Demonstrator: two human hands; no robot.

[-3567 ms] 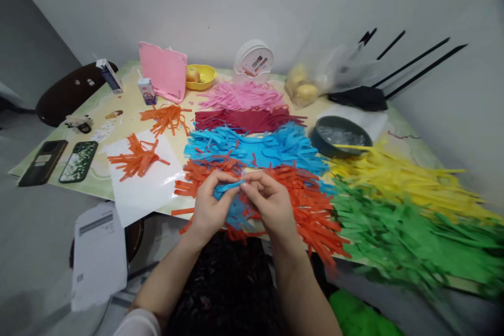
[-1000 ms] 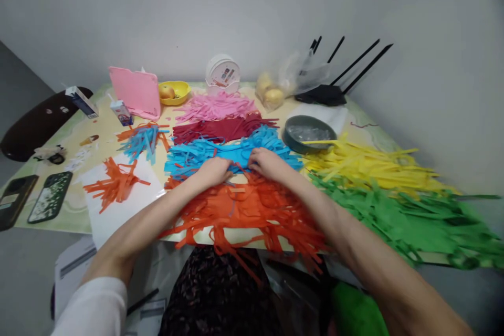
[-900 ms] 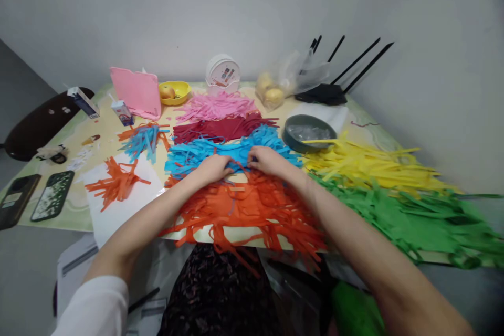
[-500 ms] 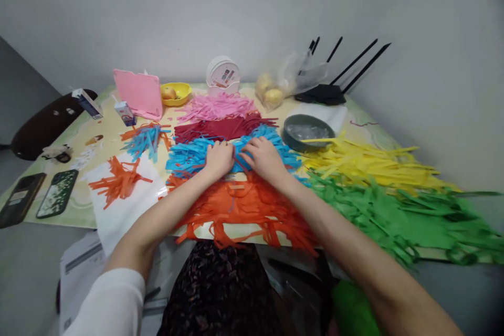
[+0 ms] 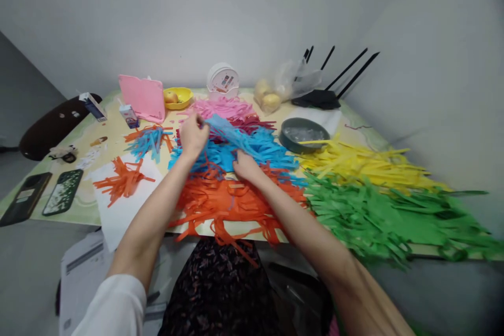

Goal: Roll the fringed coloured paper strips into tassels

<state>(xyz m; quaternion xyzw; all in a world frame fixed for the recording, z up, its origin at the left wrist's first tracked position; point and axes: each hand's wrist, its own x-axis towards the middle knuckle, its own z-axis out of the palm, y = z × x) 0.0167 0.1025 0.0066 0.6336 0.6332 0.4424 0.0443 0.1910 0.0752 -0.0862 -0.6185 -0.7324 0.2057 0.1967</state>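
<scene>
A blue fringed sheet lies across the middle of the table. My left hand is closed at the sheet's left side, pinching a lifted blue layer that stretches rightward in the air, slightly blurred. Lower and to the right, my right hand is closed on the blue sheet near its front edge, its fingertips partly hidden. Toward my body lies an orange fringed sheet with strips hanging over the table edge. Behind the blue are a dark red fringed sheet and a pink one.
Yellow and green fringed sheets cover the right side. A dark round dish, a bagged batch of yellow fruit and a black router stand behind. Leftward are orange strips, two phones and a pink tablet case.
My left hand has moved left and up, raising a layer of blue fringe. My right hand has shifted slightly left and down. The view has tilted a little.
</scene>
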